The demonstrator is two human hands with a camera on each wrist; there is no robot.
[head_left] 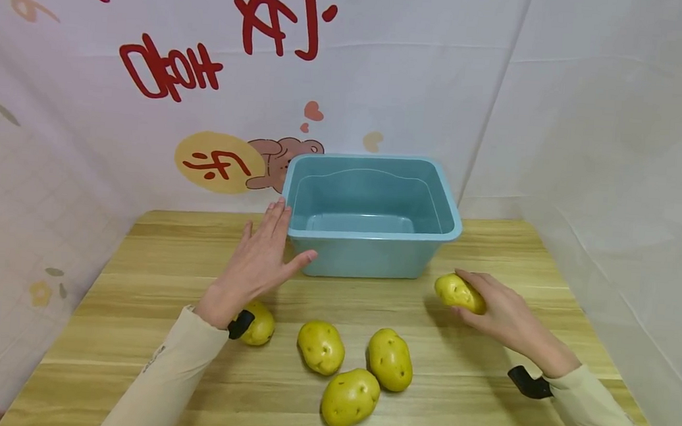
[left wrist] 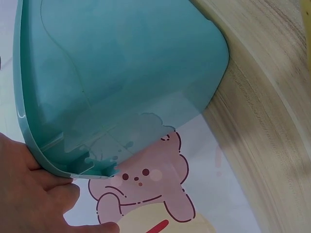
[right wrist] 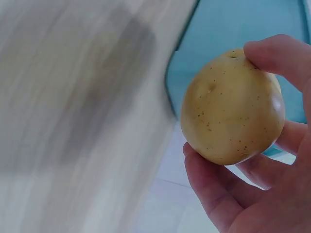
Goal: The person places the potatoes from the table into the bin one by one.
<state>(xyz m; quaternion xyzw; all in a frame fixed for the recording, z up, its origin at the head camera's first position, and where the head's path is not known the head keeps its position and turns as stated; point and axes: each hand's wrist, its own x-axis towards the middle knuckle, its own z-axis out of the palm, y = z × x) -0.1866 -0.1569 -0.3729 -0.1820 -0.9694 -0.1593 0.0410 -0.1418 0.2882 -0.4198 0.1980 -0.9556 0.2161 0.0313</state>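
Observation:
A blue plastic bin (head_left: 367,258) stands at the back of the wooden table, its inside bare. My left hand (head_left: 261,253) touches the bin's left rim with its fingers straight; the left wrist view shows the fingertips against the rim (left wrist: 22,116). My right hand (head_left: 503,313) grips a yellow potato (right wrist: 231,109) between thumb and fingers, above the table to the bin's front right. Closer to me lie several more potatoes: one (head_left: 320,347) in the middle, one (head_left: 390,360) right of it, one (head_left: 350,398) in front, and one (head_left: 260,324) partly hidden by my left wrist.
The wooden table (head_left: 452,412) reaches back to a white wall covering (head_left: 386,77) with red characters and a cartoon bear (head_left: 288,156). White sheeting (head_left: 627,193) borders the table on the right, with more on the left.

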